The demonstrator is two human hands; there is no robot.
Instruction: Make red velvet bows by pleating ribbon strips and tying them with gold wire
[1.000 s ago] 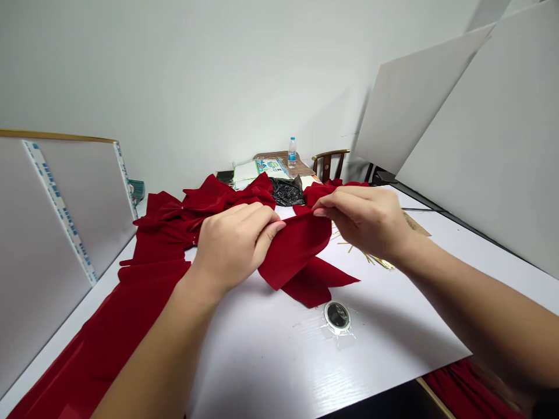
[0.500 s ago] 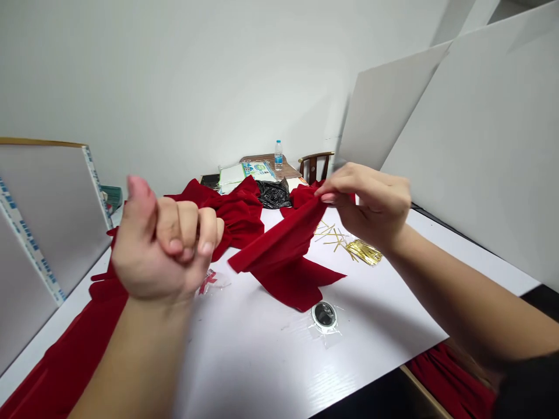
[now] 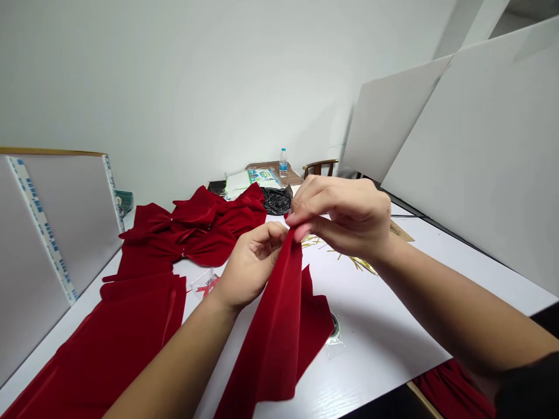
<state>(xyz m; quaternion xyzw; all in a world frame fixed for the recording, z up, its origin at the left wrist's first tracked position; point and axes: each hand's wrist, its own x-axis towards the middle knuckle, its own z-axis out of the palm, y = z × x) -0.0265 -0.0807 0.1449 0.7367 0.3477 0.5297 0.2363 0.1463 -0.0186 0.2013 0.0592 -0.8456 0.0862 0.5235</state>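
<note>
A red velvet cloth [image 3: 279, 326] hangs in folds over the white table, pinched at its top. My right hand [image 3: 345, 215] grips that top end between thumb and fingers. Against its left side, my left hand [image 3: 255, 262] is closed on the same gathered cloth, its fingertips partly hidden behind the fabric. Below the cloth's right edge, a round dark item in clear wrap [image 3: 335, 329] is partly covered.
Red gathered cloths [image 3: 196, 227] lie at the back left, flat red cloth [image 3: 131, 331] in front. Gold ties [image 3: 358, 263], a red ribbon packet [image 3: 207, 284], a black plastic bag [image 3: 277, 201] and a bottle [image 3: 283, 163] are also there. White panels [image 3: 480, 151] stand right.
My left hand has moved right from a raised fist to the cloth and taken hold of it. My right hand has shifted left, and the cloth now hangs nearer, covering part of the round item.
</note>
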